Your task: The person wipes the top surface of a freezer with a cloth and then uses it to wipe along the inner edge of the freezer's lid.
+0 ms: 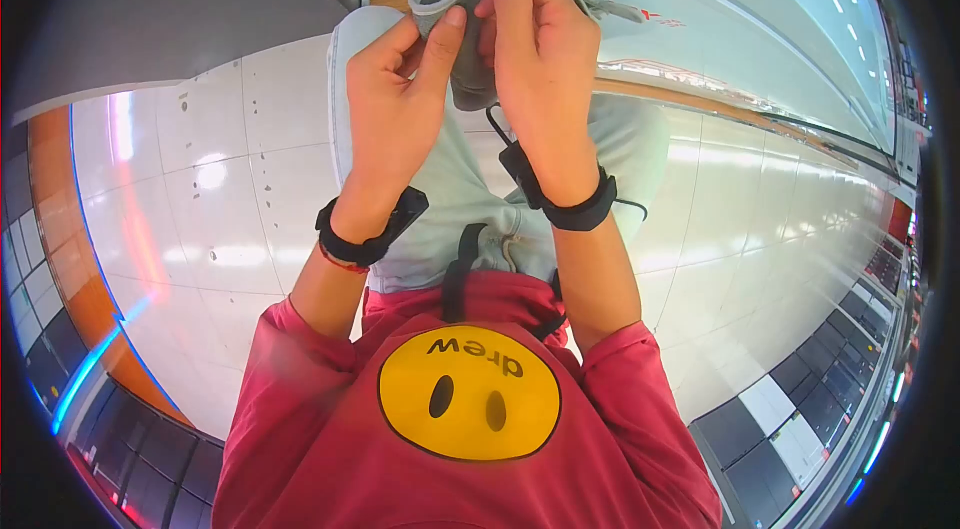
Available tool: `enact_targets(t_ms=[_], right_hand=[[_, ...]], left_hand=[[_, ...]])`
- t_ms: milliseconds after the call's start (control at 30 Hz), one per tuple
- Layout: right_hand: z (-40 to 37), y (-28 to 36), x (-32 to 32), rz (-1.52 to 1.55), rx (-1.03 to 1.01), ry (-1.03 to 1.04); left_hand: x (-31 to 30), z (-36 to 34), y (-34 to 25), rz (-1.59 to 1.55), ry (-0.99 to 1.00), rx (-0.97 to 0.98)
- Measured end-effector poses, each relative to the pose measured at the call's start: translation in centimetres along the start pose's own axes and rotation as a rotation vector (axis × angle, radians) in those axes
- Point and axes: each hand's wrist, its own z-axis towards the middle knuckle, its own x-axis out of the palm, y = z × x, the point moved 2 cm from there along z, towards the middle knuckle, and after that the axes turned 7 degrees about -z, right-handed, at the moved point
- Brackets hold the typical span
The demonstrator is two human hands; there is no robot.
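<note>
Both my hands pinch the pale edging of a grey cloth [474,81] near the top of the head view. My left hand [402,94] is closed on its left end, thumb against the edge. At the upper middle, my right hand [543,59] grips the same edge with thumb and fingers. The cloth sags between the hands, and part of it is hidden behind my right fingers. Each wrist carries a black strap with a small device.
A glass-fronted white case [700,24] stands close ahead on the right. A dark grey surface [200,19] lies at upper left. Below me spreads a shiny tiled floor [250,189]. Shelves with dark boxes [800,389] line the lower right.
</note>
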Motion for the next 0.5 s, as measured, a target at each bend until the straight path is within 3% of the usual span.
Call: enact_targets(t_ms=[367, 500], right_hand=[[-0.2, -0.1, -0.2, -0.026, 0.048, 0.007], [0.0, 0.0, 0.2, -0.037, -0.046, -0.021]], left_hand=[[0.7, -0.5, -0.6, -0.008, -0.037, 0.028], [-0.3, -0.1, 0.0, 0.035, -0.017, -0.006]])
